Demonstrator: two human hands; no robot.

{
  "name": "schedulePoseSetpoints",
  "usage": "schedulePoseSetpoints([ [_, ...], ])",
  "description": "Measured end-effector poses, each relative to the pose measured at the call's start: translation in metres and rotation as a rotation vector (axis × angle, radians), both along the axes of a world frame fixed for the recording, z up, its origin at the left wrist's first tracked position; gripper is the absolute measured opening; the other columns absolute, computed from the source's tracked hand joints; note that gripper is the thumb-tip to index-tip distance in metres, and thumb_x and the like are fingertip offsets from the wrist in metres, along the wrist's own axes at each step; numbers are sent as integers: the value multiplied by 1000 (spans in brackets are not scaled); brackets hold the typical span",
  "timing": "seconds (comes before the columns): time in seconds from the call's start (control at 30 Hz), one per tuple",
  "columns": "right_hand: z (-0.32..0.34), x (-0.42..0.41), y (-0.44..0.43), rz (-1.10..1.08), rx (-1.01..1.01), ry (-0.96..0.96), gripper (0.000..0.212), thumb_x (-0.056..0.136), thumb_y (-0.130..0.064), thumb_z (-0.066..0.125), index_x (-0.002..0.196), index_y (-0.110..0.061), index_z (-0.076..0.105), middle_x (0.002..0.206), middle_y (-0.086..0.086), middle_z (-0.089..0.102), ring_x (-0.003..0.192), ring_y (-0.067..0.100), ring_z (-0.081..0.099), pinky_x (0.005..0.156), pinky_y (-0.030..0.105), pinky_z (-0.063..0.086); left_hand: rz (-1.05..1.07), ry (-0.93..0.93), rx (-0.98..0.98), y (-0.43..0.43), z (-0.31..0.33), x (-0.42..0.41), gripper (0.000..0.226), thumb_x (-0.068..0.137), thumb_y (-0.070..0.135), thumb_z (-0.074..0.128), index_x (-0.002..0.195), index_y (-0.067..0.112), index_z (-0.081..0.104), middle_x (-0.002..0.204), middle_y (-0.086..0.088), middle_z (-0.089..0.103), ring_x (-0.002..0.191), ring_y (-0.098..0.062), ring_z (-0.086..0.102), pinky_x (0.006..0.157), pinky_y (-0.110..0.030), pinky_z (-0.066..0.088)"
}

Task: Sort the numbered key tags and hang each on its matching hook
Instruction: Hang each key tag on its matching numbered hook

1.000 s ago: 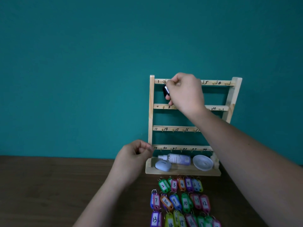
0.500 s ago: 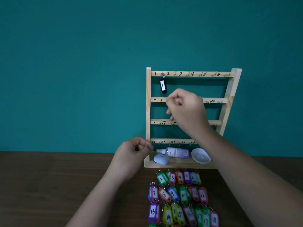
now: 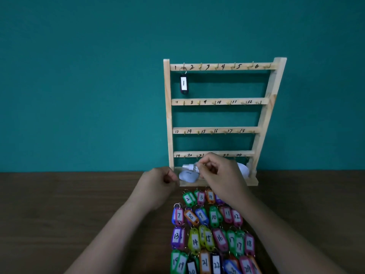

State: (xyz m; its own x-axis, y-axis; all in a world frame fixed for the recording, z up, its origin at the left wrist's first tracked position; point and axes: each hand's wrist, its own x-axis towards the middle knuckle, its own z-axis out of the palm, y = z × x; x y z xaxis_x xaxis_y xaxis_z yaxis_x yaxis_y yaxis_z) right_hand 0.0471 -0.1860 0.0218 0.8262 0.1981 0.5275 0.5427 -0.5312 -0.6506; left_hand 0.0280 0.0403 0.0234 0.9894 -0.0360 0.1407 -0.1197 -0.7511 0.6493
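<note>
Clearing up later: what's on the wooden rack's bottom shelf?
A pale rounded case, a small white spray bottle lying down, and a white dish; the right hand covers most of the bottle and dish.

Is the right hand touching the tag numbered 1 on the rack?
Apart. The head view shows tag 1 hanging alone from the top rail, with the right hand far below it, in front of the bottom rail.
</note>
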Motion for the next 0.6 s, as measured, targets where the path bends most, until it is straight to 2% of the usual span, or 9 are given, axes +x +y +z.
schedulePoseSetpoints([
  [0.13, -22, 4, -8, -12, -73, 36, 11, 102, -29, 70, 91, -32, 70, 76, -15, 69, 70, 9, 67, 66, 43, 57, 26, 7, 89, -3, -12, 11, 6, 91, 33, 77, 90, 27, 76, 88, 12, 74, 87, -5, 66, 67, -8, 41],
  [0.27, -36, 7, -11, 8, -174, 83, 8, 99, -30, 72, 92, -32, 74, 78, -16, 72, 74, 3, 68, 69, 36, 59, 59, 78, 207, -12, -27, 20, 16, 92, 40, 74, 96, 25, 77, 96, 7, 74, 95, -16, 67, 74, -26, 47],
  [0.33, -42, 5, -7, 8, -217, 83, 8, 98, -31, 73, 90, -32, 73, 74, -14, 71, 69, 3, 68, 66, 33, 58, 74, 112, 243, -17, -35, 23, 21, 93, 45, 72, 95, 24, 75, 98, 3, 74, 97, -20, 66, 74, -28, 46],
  [0.47, -51, 6, 3, -34, -337, 65, 7, 99, -36, 73, 96, -29, 74, 66, -16, 58, 59, 1, 56, 55, 22, 38, 104, 182, 240, -22, -44, 29, 30, 96, 51, 66, 89, 22, 70, 95, -2, 72, 96, -25, 66, 70, -30, 43],
  [0.53, -52, 7, 8, -66, -412, 38, 12, 100, -39, 70, 103, -29, 75, 74, -17, 58, 64, 1, 54, 55, 23, 32, 114, 197, 233, -24, -46, 31, 31, 96, 52, 65, 87, 23, 69, 91, 0, 70, 92, -25, 66, 67, -31, 41],
  [0.6, -51, 8, 13, -89, -474, -2, 18, 100, -42, 67, 109, -28, 76, 88, -11, 67, 74, 10, 61, 57, 28, 37, 119, 195, 232, -26, -47, 32, 30, 96, 50, 65, 89, 22, 70, 89, 1, 70, 91, -24, 66, 67, -31, 42],
])
